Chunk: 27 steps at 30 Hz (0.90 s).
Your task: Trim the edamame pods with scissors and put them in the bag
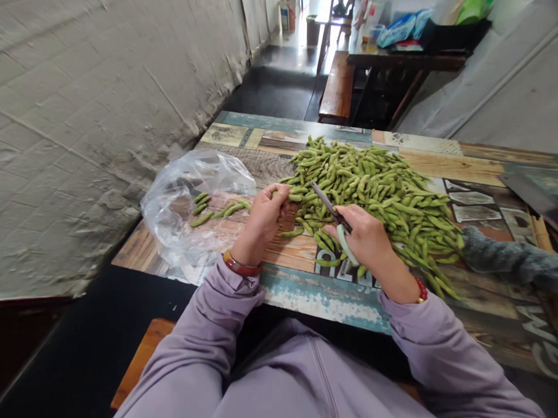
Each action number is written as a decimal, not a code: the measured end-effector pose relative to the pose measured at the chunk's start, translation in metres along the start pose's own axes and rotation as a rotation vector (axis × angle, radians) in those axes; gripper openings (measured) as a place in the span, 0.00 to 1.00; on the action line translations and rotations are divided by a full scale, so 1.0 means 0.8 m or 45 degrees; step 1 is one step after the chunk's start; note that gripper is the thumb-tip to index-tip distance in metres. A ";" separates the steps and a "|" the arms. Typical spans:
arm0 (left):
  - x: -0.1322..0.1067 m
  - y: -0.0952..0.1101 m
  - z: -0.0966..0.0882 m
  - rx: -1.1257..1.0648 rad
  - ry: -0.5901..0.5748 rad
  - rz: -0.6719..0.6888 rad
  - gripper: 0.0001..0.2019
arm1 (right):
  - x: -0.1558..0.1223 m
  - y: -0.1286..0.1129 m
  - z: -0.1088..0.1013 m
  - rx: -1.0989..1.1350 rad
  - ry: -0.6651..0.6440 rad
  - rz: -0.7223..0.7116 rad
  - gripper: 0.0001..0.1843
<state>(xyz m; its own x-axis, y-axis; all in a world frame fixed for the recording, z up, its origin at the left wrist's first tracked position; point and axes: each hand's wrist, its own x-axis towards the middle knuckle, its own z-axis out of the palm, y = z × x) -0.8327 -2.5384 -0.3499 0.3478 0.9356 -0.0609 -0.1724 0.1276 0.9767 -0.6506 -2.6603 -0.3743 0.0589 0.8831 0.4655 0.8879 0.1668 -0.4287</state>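
Left hand [268,210] pinches green pod [295,198] in fingers. Right hand [367,233] grips scissors [323,198], blade tips near this pod. Big pod pile [370,180] lies on table [287,252]; clear plastic bag [161,205] at left.

At mid-frame, a green pod [295,198] is being held by the left hand [266,211] and scissors [325,199] by the right hand [367,231]. Right of centre, a pod heap [365,179] is being borne by the table [287,289], with a plastic bag [161,217] at left.
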 end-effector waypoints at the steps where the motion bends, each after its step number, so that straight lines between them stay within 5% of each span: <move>1: 0.003 0.000 -0.002 -0.003 0.012 0.029 0.16 | 0.000 0.001 -0.001 -0.002 0.030 0.016 0.14; 8: -0.004 -0.001 -0.004 0.264 -0.277 -0.008 0.12 | 0.002 0.002 -0.006 -0.013 0.091 0.041 0.16; 14: -0.002 -0.014 0.003 1.148 -0.388 0.551 0.04 | 0.003 -0.004 -0.007 0.004 0.054 0.056 0.14; 18: -0.003 -0.019 0.003 1.560 -0.463 0.639 0.08 | 0.003 -0.004 -0.007 0.005 0.039 0.053 0.14; 27: -0.008 -0.012 0.005 1.687 -0.532 0.599 0.07 | 0.002 -0.001 -0.004 -0.023 0.042 0.026 0.14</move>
<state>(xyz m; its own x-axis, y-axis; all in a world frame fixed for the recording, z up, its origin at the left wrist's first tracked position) -0.8296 -2.5467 -0.3581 0.7754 0.6140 0.1474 0.5311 -0.7605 0.3736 -0.6495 -2.6604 -0.3705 0.0920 0.8713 0.4820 0.8944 0.1405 -0.4247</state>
